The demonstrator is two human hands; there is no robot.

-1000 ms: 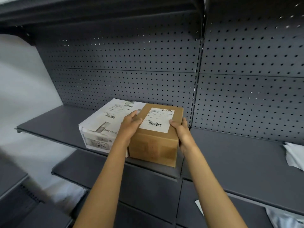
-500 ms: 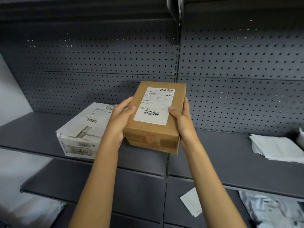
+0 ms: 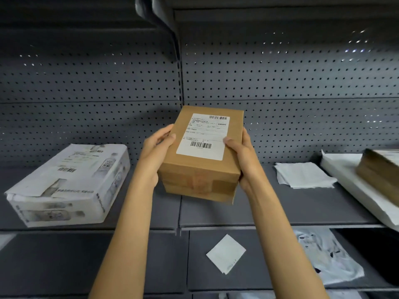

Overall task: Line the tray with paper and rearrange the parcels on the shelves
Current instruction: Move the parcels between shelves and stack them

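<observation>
brown parcel (image 3: 203, 160) — between both hands

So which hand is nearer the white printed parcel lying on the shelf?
Left. The left hand grips the brown box on the side facing the white parcel; the right hand grips the far side.

A person holds a brown cardboard parcel (image 3: 200, 156) above the grey shelf (image 3: 269, 210), the left hand (image 3: 156, 156) gripping its left side and the right hand (image 3: 241, 156) its right side, thumbs on top. A white shipping label (image 3: 204, 137) with barcodes covers the parcel's top. On the shelf to the left lies a white printed parcel (image 3: 67, 184). To the right lies folded white paper (image 3: 304, 174), and further right a paper-lined tray (image 3: 354, 186) at the frame edge. On the lower shelf (image 3: 140, 260) lie a small white paper square (image 3: 225, 253) and a plastic mailer bag (image 3: 326, 255).
</observation>
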